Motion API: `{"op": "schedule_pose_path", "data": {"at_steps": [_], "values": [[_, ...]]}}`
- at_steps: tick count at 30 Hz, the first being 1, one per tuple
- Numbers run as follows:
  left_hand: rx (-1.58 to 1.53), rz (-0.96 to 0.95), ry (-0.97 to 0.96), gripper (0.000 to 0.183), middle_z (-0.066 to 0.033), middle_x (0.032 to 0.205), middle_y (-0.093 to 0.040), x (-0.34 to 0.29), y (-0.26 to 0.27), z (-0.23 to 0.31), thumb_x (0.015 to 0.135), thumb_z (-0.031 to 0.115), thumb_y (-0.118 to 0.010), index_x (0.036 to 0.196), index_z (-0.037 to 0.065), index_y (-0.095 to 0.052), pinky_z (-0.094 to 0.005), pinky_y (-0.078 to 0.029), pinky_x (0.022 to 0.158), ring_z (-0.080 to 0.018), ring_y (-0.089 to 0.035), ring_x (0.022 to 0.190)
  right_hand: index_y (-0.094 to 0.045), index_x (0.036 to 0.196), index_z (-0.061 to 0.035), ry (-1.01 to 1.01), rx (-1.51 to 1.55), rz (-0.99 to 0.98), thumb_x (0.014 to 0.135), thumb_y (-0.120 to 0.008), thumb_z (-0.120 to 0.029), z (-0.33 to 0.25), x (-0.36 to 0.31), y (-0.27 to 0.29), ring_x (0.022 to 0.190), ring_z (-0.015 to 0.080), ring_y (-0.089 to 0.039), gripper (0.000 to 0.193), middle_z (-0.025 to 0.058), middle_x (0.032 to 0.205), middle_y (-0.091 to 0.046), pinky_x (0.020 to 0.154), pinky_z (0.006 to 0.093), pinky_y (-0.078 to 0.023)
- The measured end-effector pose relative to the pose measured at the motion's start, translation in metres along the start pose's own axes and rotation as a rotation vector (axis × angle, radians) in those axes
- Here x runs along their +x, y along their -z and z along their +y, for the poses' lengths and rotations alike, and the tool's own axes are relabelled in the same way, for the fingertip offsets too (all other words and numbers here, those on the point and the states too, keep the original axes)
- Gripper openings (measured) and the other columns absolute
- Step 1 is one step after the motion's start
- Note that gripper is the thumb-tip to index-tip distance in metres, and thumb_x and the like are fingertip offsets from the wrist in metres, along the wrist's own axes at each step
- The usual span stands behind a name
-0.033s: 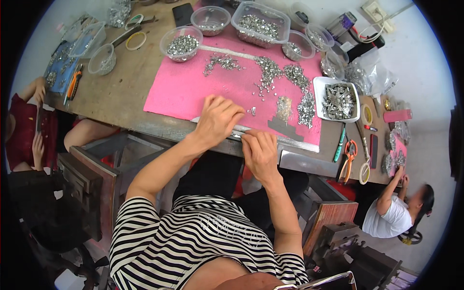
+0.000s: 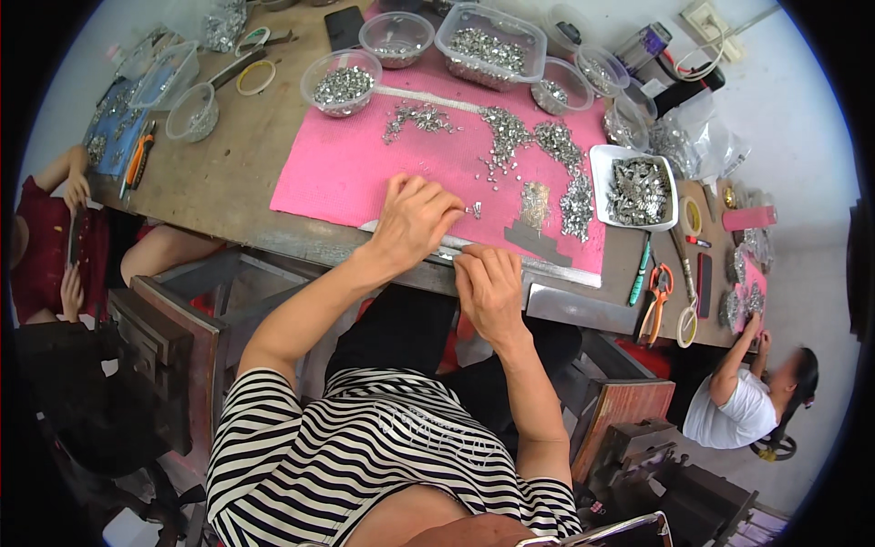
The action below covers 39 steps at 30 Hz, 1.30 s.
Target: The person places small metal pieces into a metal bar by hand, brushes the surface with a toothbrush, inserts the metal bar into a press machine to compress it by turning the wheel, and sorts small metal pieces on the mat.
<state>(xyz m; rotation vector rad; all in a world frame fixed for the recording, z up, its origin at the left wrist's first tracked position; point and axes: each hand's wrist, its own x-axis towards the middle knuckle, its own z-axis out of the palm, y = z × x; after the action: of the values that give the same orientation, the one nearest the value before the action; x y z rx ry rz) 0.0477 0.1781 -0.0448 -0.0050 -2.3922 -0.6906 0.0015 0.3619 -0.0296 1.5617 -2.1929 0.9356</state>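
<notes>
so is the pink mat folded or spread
Spread: the pink mat lies open across the table, with metal bits in piles on it.

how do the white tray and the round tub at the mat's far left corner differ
The white tray is opaque and squarish; the round tub is see-through. The tray sits by the right edge of the pink mat, the tub at its far left corner. Both hold silvery metal pieces.

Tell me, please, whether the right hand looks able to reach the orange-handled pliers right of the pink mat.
Probably yes: the pliers lie uncovered on the table, right of the right hand; only the slim green tool lies beside them, on the near side to the hand.
</notes>
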Motion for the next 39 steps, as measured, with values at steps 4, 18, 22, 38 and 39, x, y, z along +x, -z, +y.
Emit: {"op": "schedule_pose_path", "data": {"at_steps": [4,18,22,38,39], "values": [[0.110,-0.077,-0.004,0.015,-0.0049,0.088,-0.061,0.016,-0.017,-0.005,0.083,0.019,-0.075,0.094,0.010,-0.071,-0.0497,-0.034,0.097,-0.0249,-0.055,0.095,-0.065,0.094,-0.0040,0.006,-0.030,-0.003,0.079,-0.072,-0.001,-0.001,0.003,0.002,0.088,0.0255,-0.062,0.017,0.0075,0.097,-0.065,0.081,0.0387,-0.043],[0.098,-0.057,-0.001,0.011,-0.0037,0.090,-0.060,0.015,-0.014,-0.004,0.083,0.014,-0.074,0.092,0.009,-0.070,-0.0498,-0.033,0.098,-0.0235,-0.056,0.094,-0.071,0.093,-0.0054,-0.129,-0.058,-0.107,0.084,-0.069,-0.007,0.068,0.049,-0.013,0.084,0.0286,-0.058,0.008,0.0094,0.084,-0.060,0.076,0.0412,-0.043],[0.181,-0.068,0.005,0.012,-0.0053,0.088,-0.060,0.016,-0.020,0.003,0.082,0.020,-0.074,0.087,0.009,-0.070,-0.0534,-0.034,0.100,-0.0253,-0.056,0.097,-0.068,0.090,-0.0041,-0.147,-0.029,-0.104,0.084,-0.069,-0.006,0.070,0.047,-0.012,0.084,0.0296,-0.057,0.006,0.0112,0.086,-0.060,0.077,0.0420,-0.043],[-0.043,-0.203,-0.061,0.006,-0.0037,0.090,-0.061,0.014,-0.014,-0.008,0.087,0.012,-0.070,0.093,0.009,-0.068,-0.0418,-0.034,0.094,-0.0219,-0.056,0.089,-0.069,0.093,-0.0014,-0.130,0.093,-0.104,0.085,-0.069,-0.001,0.069,0.024,0.012,0.082,0.0320,-0.062,0.007,0.0129,0.085,-0.062,0.073,0.0405,-0.049],[-0.074,-0.204,-0.046,0.006,-0.0035,0.090,-0.061,0.014,-0.011,-0.008,0.087,0.012,-0.070,0.092,0.009,-0.069,-0.0415,-0.034,0.093,-0.0218,-0.056,0.089,-0.070,0.093,-0.0015,-0.220,0.159,-0.100,0.085,-0.070,-0.001,0.068,0.024,0.017,0.080,0.0304,-0.063,0.007,0.0128,0.085,-0.062,0.072,0.0394,-0.050]]}}
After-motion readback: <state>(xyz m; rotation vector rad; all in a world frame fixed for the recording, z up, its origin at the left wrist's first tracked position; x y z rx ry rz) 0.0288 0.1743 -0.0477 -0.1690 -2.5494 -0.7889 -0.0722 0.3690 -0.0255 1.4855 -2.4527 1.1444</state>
